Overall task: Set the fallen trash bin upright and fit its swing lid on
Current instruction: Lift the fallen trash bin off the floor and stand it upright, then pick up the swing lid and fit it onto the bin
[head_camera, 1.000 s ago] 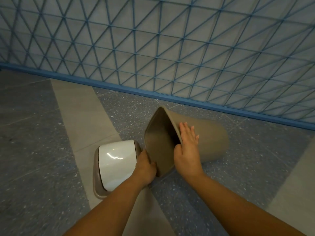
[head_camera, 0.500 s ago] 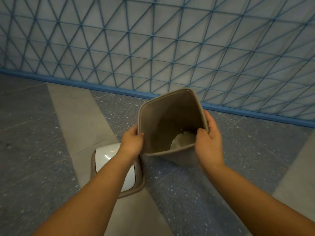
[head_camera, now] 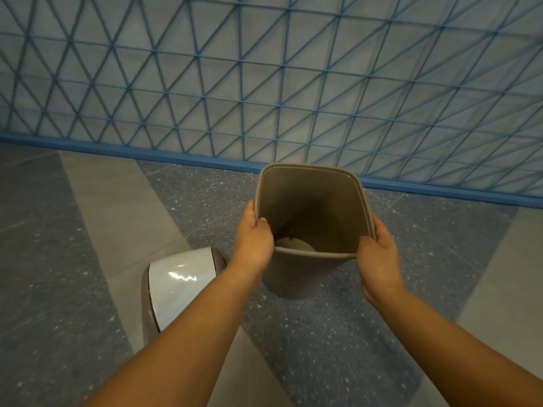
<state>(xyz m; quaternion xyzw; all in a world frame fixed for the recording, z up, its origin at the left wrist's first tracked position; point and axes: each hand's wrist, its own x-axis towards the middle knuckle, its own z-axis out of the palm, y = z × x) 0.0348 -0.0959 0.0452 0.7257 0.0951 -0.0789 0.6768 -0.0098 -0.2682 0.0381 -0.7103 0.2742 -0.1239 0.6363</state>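
The taupe trash bin stands upright on the floor with its open mouth facing up, and its pale bottom shows inside. My left hand grips the left side of the rim, thumb inside. My right hand grips the near right corner of the rim. The swing lid, a glossy white flap in a taupe frame, lies on the floor left of the bin, partly hidden behind my left forearm.
A wall with a blue triangular grid and a blue baseboard runs just behind the bin. The floor has dark speckled tiles crossed by light grey bands.
The bin was lying on its side a second ago; both hands have tipped it up to stand with its mouth upward. The lid has stayed on the floor.
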